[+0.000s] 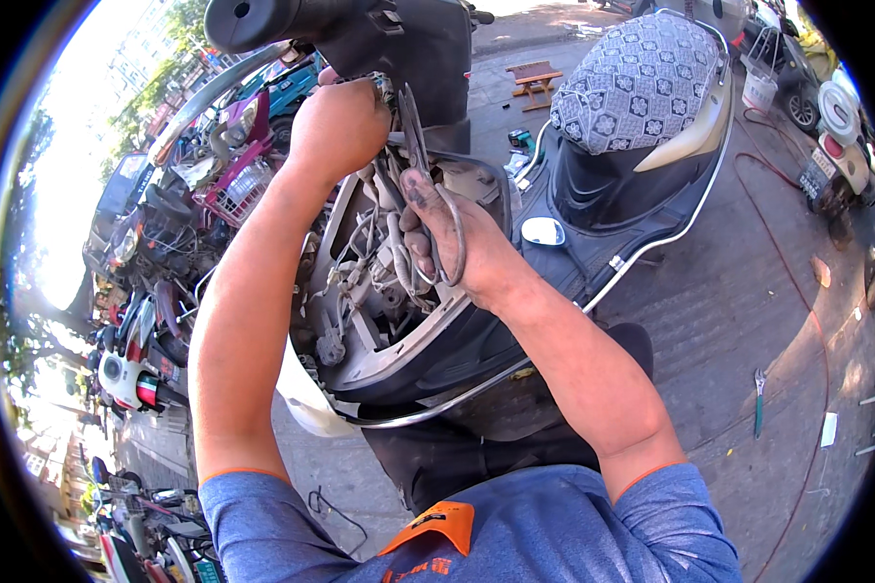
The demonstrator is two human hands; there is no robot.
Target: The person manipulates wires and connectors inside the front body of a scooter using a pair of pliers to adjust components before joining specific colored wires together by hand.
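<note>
Working inside the uncovered front of a scooter (413, 377), just below the dark handlebar housing (418, 58). Folding the left hand (345, 121) into a tight fist near the upper end of the wiring (397, 255), leaving no visible gap between fingers and palm; hiding the contents of that fist, so not telling from this view exactly what, if anything, is inside. Wrapping the right hand (452, 228) firmly around the loop handles of the scissors (416, 141), curling stained fingers beneath, and pointing the narrow blades upward, close beside the left fist.

Judging by such a crowded cavity, probably needing small, deliberate movements rather than big ones. Best separating a single lead from the bundle, pinching it well back from the blades and drawing it gently taut for steadiness. Preferably angling the sharp tips away from the left knuckles, given such close quarters, and sighting along both edges ahead of any squeeze. Risking a nick in neighbouring insulation by pressing too deep, so ideally working with the tip alone, easing pressure on gradually, and bracing the right wrist for control
</note>
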